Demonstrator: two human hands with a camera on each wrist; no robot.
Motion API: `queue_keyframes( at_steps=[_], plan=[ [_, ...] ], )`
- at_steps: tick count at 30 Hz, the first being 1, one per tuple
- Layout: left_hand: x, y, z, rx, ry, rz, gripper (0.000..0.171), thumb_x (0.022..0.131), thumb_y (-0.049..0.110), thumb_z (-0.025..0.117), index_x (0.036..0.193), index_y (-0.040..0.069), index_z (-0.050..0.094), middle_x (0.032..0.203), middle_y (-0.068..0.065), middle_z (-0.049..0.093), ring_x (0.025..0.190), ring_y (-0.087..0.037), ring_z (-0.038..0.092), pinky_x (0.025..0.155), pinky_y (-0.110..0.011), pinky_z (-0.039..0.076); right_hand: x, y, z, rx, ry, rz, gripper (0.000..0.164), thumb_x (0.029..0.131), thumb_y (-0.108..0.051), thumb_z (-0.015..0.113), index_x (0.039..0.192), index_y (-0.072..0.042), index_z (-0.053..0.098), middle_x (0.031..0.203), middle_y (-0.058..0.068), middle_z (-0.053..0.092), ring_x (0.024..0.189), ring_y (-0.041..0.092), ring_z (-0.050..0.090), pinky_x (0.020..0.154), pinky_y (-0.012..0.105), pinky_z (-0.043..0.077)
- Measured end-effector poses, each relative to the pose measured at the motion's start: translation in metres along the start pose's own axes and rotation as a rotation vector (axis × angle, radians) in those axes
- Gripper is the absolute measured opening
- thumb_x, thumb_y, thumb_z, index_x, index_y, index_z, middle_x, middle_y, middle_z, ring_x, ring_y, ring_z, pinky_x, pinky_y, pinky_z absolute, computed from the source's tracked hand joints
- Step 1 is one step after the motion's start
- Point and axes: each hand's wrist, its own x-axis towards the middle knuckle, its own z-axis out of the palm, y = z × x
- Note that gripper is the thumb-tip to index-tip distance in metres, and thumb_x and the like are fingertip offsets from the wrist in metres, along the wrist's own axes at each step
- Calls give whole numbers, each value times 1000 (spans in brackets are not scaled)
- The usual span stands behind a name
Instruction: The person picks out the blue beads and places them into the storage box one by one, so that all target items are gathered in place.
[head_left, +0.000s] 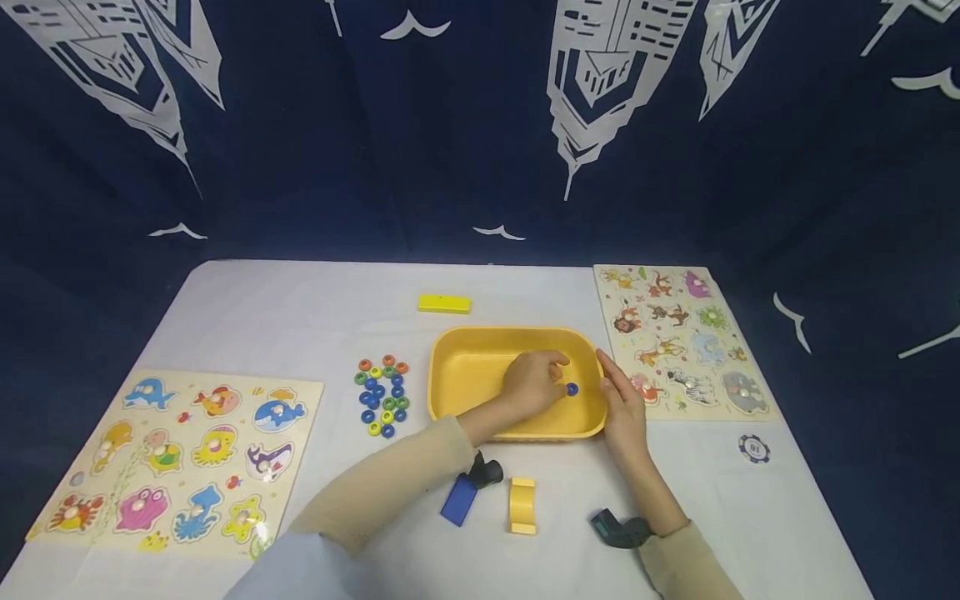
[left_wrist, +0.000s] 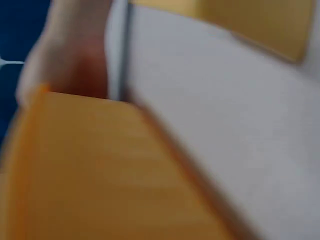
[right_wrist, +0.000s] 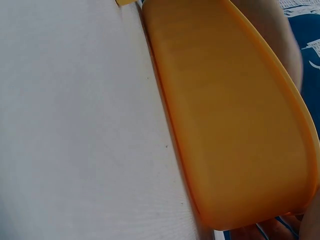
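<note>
A yellow tray (head_left: 480, 429) stands on the white table. My left hand (head_left: 528, 383) reaches over its near wall, fingertips low inside with a gap between thumb and finger. One blue bead (head_left: 572, 389) lies right at those fingertips; no grip on it shows. My right hand (head_left: 624, 412) holds the tray's right end, its fingers along the outside by the rim. The left wrist view shows the tray's outer wall (left_wrist: 110, 170), blurred, with part of a forearm behind. In the right wrist view the tray wall (right_wrist: 235, 120) hides most of the hands.
Several coloured beads (head_left: 387, 403) lie left of the tray. Animal puzzle boards sit at left (head_left: 183, 467) and right (head_left: 678, 342). A yellow block (head_left: 444, 303) lies behind the tray; a blue block (head_left: 459, 500) and a yellow arch block (head_left: 522, 506) lie in front. A round chip (head_left: 753, 448) is at right.
</note>
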Motion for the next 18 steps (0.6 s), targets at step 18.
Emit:
queue_keyframes(
  at_steps=[18],
  plan=[
    [-128, -86, -125, -446, 613, -15, 28, 74, 7, 70, 101, 5, 64, 95, -8, 65, 87, -21, 55, 74, -31, 46, -7, -26, 5, -64, 10, 47, 39, 95, -9, 33, 133, -14, 41, 139, -2, 38, 130, 11, 30, 103, 16, 25]
  ],
)
